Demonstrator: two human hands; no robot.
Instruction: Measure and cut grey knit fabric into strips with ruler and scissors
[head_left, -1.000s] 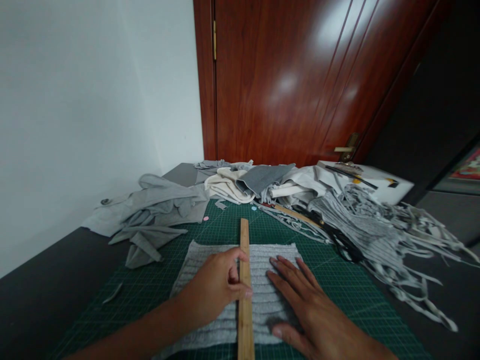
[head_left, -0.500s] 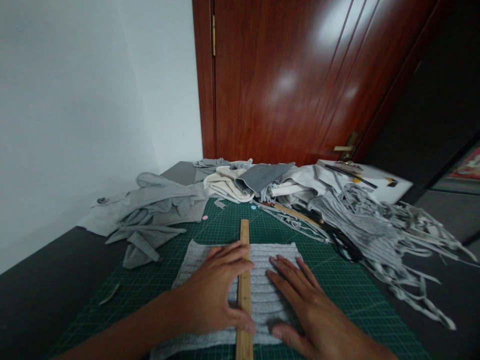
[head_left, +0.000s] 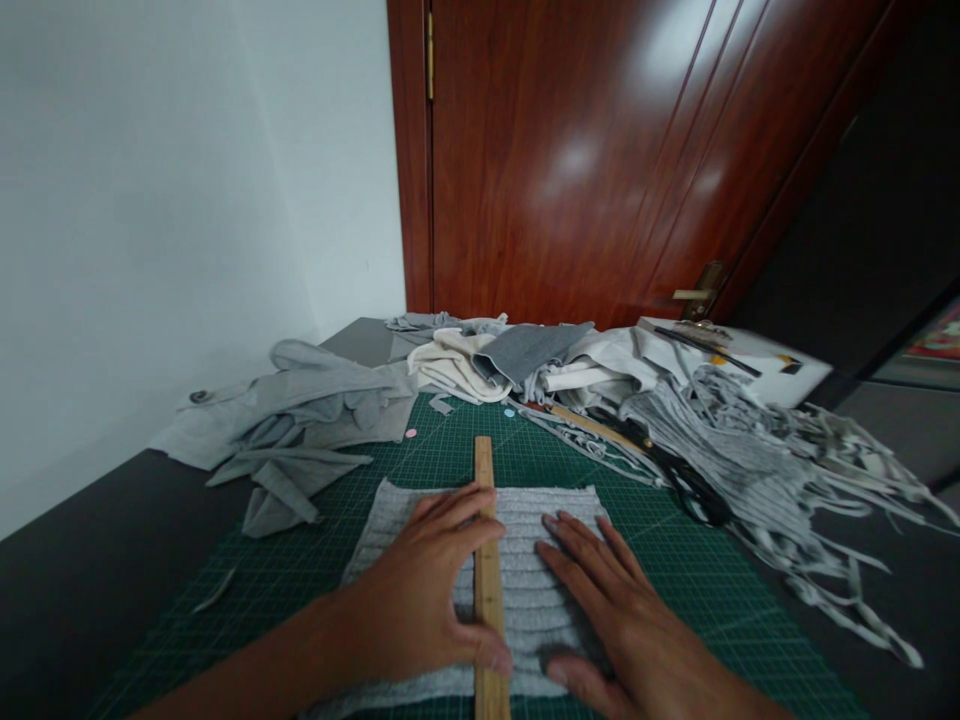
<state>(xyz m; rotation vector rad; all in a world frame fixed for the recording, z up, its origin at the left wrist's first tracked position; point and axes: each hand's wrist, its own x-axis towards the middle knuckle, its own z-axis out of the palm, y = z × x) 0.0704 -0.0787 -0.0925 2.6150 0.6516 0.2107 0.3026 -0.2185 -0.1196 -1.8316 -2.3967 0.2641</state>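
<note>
Grey ribbed cloth (head_left: 525, 570) lay flat on the green cutting mat (head_left: 720, 600) directly before you, its ribs running crosswise. The wooden ruler (head_left: 487, 585) lay across it, pointing away from you and overhanging the cloth's far edge.

Grip, left hand (head_left: 412, 600): spread wide, fingers resting toward the ruler's far part, thumb on its nearer part, a gap between; you were bearing on the ruler rather than wrapping it. Grip, right hand (head_left: 637, 625): fingers fanned over the cloth's right side, thumb well apart, nothing grasped. How hard either hand pressed, could not tell.

Risks, as judged: the ruler could have pivoted if your thumb and fingers bore unevenly, since only those contacts appeared to steady it. The knit looked soft and likely stretchy; a sideways push from your right palm could have skewed the ribs or bunched them against the ruler's edge. The cloth's left part, partly under your left forearm, could have been dragged by a shift of that arm. Black-handled scissors (head_left: 694, 490) lay beyond your right hand beside a heap of grey strips (head_left: 757, 480); a careless reach there could have snagged loose ends.
</note>
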